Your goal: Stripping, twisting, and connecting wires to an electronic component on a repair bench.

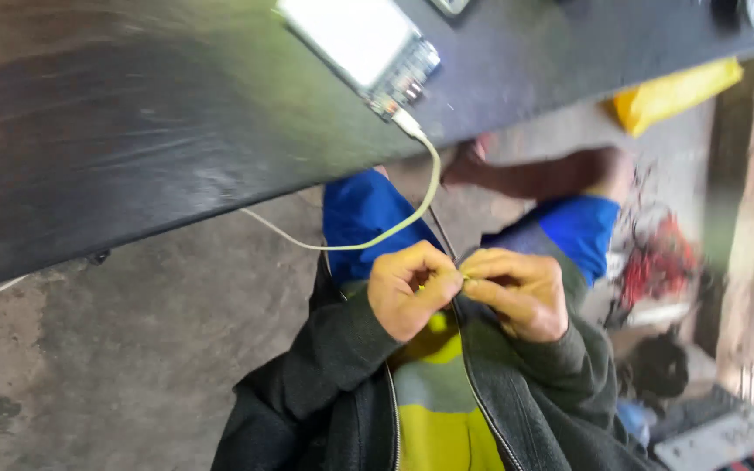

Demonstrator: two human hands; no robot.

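Observation:
My left hand (410,288) and my right hand (517,292) meet in front of my chest, fingertips pinched together on something very small between them that I cannot make out. Both hands sit just above the open zip of my dark grey jacket (342,384), over a yellow and grey shirt (434,410). A white cable (394,228) hangs in a loop from the dark table edge down to just above my left hand.
A dark tabletop (133,131) fills the upper left, with a white-screened device (364,39) plugged into the cable. Below are my blue shorts (364,214), a concrete floor (133,349), a yellow bag (678,92), red wires (656,262) and a tool case (726,432).

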